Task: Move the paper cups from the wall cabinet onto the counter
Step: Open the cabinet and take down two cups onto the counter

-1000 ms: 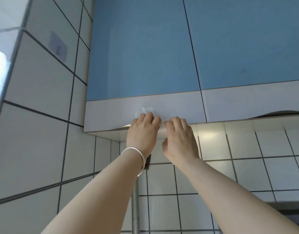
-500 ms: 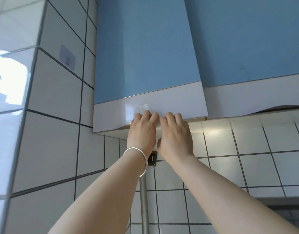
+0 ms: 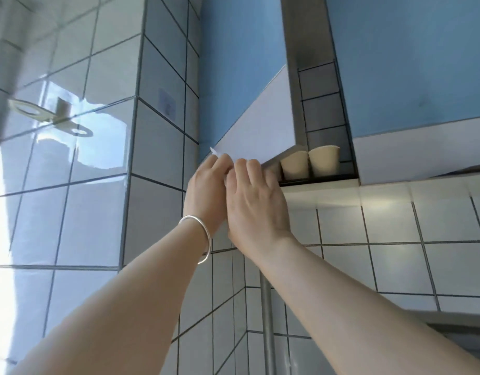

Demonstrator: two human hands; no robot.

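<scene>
The left door (image 3: 241,85) of the blue wall cabinet stands swung open toward me, its white lower band facing left. Both hands grip its bottom edge: my left hand (image 3: 206,185), with a silver bangle on the wrist, and my right hand (image 3: 253,196) just beside it, fingers hooked over the edge. Inside the cabinet, on the lowest shelf, two beige paper cups (image 3: 294,164) (image 3: 323,160) stand side by side, upright. A wire rack rises behind them. The cups are right of my hands, untouched.
The right cabinet door (image 3: 412,63) stays closed. White tiled walls surround the cabinet, with a protruding tiled corner (image 3: 136,158) on the left. A metal pipe (image 3: 267,320) runs vertically below the cabinet. A grey ledge (image 3: 455,318) shows at the lower right.
The left cabinet door has swung from closed to wide open, pulled by both hands. The two paper cups inside have come into view.
</scene>
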